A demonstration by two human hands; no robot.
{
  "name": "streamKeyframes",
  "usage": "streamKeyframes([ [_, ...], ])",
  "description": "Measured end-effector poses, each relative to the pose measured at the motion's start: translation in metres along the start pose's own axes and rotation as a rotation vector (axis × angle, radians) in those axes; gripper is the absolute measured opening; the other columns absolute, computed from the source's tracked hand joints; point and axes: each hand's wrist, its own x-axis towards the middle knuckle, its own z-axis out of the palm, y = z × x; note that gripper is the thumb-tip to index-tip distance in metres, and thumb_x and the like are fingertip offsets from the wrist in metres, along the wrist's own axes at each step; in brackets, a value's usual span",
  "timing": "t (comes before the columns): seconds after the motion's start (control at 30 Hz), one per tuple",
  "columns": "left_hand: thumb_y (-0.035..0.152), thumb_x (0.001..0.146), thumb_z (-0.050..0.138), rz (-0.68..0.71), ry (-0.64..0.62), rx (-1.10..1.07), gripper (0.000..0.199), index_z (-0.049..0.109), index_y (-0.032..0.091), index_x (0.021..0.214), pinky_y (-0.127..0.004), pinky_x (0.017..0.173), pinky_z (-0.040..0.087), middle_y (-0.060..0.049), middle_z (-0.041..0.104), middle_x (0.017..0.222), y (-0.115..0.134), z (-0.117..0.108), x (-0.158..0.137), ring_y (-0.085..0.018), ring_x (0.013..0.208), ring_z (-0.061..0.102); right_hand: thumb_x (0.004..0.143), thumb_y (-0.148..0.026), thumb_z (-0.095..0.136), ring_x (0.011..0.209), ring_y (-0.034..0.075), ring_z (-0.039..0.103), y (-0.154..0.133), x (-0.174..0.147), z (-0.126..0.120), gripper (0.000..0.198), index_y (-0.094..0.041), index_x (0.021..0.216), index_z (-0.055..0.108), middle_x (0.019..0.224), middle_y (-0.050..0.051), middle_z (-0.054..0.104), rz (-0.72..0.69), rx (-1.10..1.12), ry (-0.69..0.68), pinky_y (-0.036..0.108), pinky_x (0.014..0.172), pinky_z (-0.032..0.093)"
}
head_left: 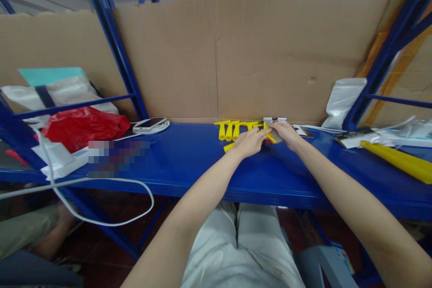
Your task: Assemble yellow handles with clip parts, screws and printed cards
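My left hand (250, 143) and my right hand (284, 133) meet over the blue shelf. Between them is a yellow plastic piece (270, 137), partly hidden by the fingers of both hands, which are closed about it. A small greyish part shows beside it under my right fingers; its kind is unclear. Just left of my hands stands a row of several yellow plastic pieces (228, 131), each with a flat crosswise top and a tapered handle. Another yellow piece (228, 147) pokes out from beneath my left hand.
A cardboard panel (216, 54) closes off the back of the blue shelf (189, 162). At left lie a red plastic bag (86, 127), a phone (152, 122) on a coiled white cable, and white boxes. A clear bag (344, 101) and a long yellow object (400, 162) lie at right.
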Motion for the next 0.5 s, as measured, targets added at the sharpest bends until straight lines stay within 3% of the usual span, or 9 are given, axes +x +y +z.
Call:
streamKeyframes([
  [0.3,0.03,0.093,0.029,0.046,-0.037,0.025,0.044,0.037,0.033,0.136,-0.03,0.081,0.045,-0.006,0.055,0.112,0.002,-0.0017,-0.0007,-0.019,0.098,0.056,0.072,-0.019,0.055,0.046,0.008,0.046,0.0069,0.0061,-0.003,0.012,-0.016,0.06,0.054,0.053,-0.002,0.054,-0.002,0.021,-0.001,0.02,0.044,0.034],
  [0.5,0.032,0.093,0.028,0.035,-0.061,-0.017,0.043,0.037,0.032,0.136,-0.032,0.088,0.044,-0.005,0.054,0.118,-0.0003,0.0,0.0003,-0.019,0.105,0.055,0.074,-0.021,0.055,0.044,0.007,0.041,0.006,0.0034,-0.0024,0.021,-0.016,0.054,0.049,0.047,-0.004,0.049,-0.025,-0.055,-0.006,0.02,0.045,0.031],
])
